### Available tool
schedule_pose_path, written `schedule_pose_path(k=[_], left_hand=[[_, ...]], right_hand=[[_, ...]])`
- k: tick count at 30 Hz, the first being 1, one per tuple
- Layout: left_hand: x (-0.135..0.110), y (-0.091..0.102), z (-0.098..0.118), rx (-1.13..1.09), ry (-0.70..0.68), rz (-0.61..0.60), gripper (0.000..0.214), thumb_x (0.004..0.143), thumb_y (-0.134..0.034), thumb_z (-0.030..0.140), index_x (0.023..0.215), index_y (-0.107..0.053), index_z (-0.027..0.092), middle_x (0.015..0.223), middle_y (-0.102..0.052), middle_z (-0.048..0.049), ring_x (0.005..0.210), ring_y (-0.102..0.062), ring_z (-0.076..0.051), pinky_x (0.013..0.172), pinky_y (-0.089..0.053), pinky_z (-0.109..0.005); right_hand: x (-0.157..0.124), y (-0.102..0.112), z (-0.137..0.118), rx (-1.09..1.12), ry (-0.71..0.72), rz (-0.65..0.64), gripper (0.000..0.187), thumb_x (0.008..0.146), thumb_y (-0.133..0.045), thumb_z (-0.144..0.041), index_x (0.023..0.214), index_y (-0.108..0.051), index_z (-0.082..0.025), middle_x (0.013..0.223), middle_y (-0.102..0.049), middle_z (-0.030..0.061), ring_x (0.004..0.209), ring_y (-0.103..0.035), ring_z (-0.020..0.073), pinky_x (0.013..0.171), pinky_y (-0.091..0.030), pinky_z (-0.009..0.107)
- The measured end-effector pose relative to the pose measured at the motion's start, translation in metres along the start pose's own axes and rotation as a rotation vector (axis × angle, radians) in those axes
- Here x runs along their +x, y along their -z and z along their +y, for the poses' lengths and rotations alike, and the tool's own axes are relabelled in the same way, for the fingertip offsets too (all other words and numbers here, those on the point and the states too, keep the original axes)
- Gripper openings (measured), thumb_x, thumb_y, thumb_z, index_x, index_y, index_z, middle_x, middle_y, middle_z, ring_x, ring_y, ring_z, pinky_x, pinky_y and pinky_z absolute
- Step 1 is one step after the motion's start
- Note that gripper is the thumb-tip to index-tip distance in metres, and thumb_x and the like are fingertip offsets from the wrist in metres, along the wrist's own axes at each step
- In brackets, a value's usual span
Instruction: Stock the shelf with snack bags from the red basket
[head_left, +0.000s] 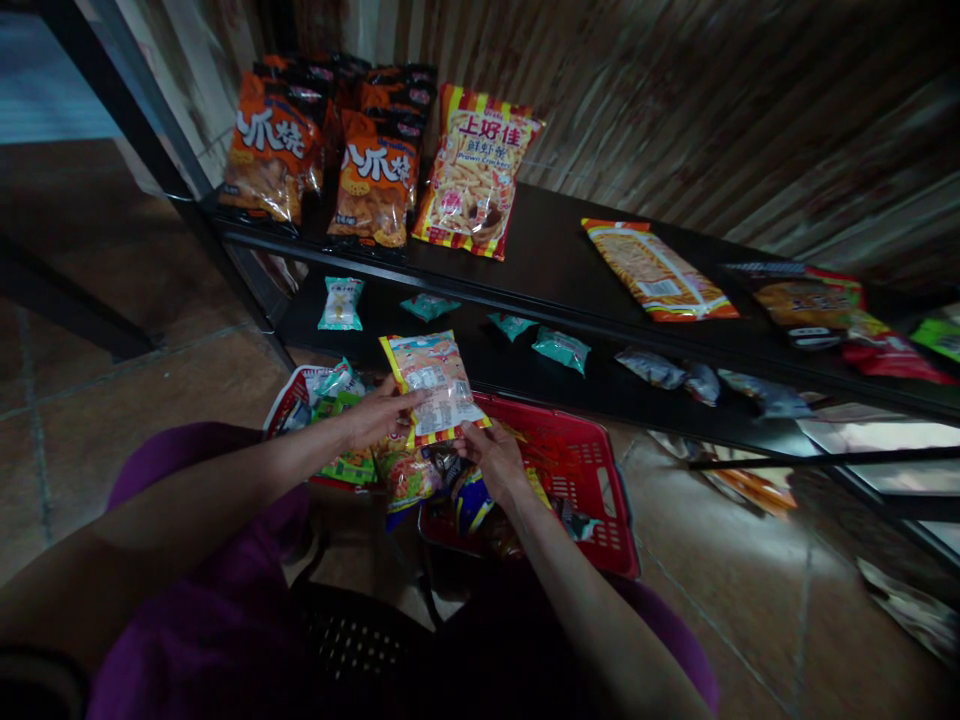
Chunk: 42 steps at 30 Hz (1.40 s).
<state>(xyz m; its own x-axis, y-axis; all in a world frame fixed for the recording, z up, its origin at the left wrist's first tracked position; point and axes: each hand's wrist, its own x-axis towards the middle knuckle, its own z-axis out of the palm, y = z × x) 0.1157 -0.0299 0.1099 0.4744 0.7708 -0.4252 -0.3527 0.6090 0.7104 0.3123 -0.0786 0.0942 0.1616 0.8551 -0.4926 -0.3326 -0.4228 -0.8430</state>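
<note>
Between my two hands is a snack bag (435,385), its printed back facing up, with yellow and red striped ends. My left hand (379,412) grips its left edge, thumb on top. At its lower right corner my right hand (491,455) pinches the bag. Beneath it, a red plastic basket (592,470) holds several colourful snack packs, partly hidden by my hands and forearms. Left of that, more packs, one of them a green bag (349,455), fill a second container (281,402) with a white and red rim.
A black two-level shelf (540,215) runs across ahead. On top stand orange and black snack bags (375,180) and an upright prawn cracker bag (480,170); another bag (660,270) lies flat. Small teal packets (561,350) and silvery packets (652,367) lie on the lower level.
</note>
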Motion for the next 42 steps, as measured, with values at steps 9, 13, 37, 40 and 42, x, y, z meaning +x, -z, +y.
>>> schedule_pose_path(k=[9, 13, 37, 40, 42], left_hand=[[0.006, 0.004, -0.009, 0.125, -0.110, 0.098, 0.066, 0.071, -0.071, 0.028, 0.130, -0.041, 0.028, 0.110, -0.063, -0.0062, 0.081, -0.061, -0.017, 0.063, -0.047, -0.026], [0.004, 0.002, -0.012, 0.202, -0.114, 0.131, 0.063, 0.072, -0.070, 0.028, 0.129, -0.043, 0.026, 0.115, -0.062, -0.0074, 0.091, -0.060, -0.021, 0.068, -0.047, -0.027], [-0.010, -0.003, -0.014, 0.360, -0.220, -0.098, 0.058, 0.077, -0.066, 0.040, 0.132, -0.051, 0.028, 0.127, -0.057, -0.0059, 0.120, -0.047, -0.030, 0.095, -0.040, -0.039], [-0.011, -0.002, -0.012, 0.571, -0.368, -0.087, 0.053, 0.080, -0.062, 0.038, 0.131, -0.052, 0.028, 0.134, -0.050, -0.0056, 0.126, -0.040, -0.028, 0.106, -0.029, -0.041], [-0.013, -0.004, -0.010, 0.708, -0.439, -0.101, 0.055, 0.079, -0.063, 0.035, 0.133, -0.049, 0.027, 0.128, -0.052, -0.0077, 0.122, -0.042, -0.029, 0.106, -0.028, -0.044]], right_hand=[[0.012, 0.010, 0.015, -0.286, 0.244, 0.088, 0.058, 0.060, -0.079, -0.038, 0.111, -0.060, -0.018, 0.106, -0.068, 0.0092, 0.094, -0.064, 0.0213, 0.082, -0.052, 0.035], [0.012, 0.012, 0.009, -0.706, 0.600, 0.066, 0.076, 0.074, -0.065, -0.041, 0.141, -0.032, -0.026, 0.150, -0.032, 0.0096, 0.134, -0.034, 0.0259, 0.106, -0.035, 0.047], [-0.004, 0.001, 0.001, -0.942, 0.560, -0.166, 0.064, 0.091, -0.036, -0.053, 0.147, -0.015, -0.030, 0.156, -0.013, 0.0003, 0.144, -0.007, 0.0208, 0.116, -0.011, 0.048], [-0.004, 0.000, 0.001, -0.831, 0.502, -0.208, 0.066, 0.090, -0.039, -0.053, 0.147, -0.015, -0.029, 0.156, -0.013, 0.0000, 0.144, -0.010, 0.0197, 0.117, -0.010, 0.045], [-0.004, 0.000, 0.001, -0.701, 0.436, -0.235, 0.068, 0.088, -0.043, -0.054, 0.146, -0.019, -0.029, 0.156, -0.016, -0.0007, 0.143, -0.014, 0.0189, 0.117, -0.012, 0.041]])
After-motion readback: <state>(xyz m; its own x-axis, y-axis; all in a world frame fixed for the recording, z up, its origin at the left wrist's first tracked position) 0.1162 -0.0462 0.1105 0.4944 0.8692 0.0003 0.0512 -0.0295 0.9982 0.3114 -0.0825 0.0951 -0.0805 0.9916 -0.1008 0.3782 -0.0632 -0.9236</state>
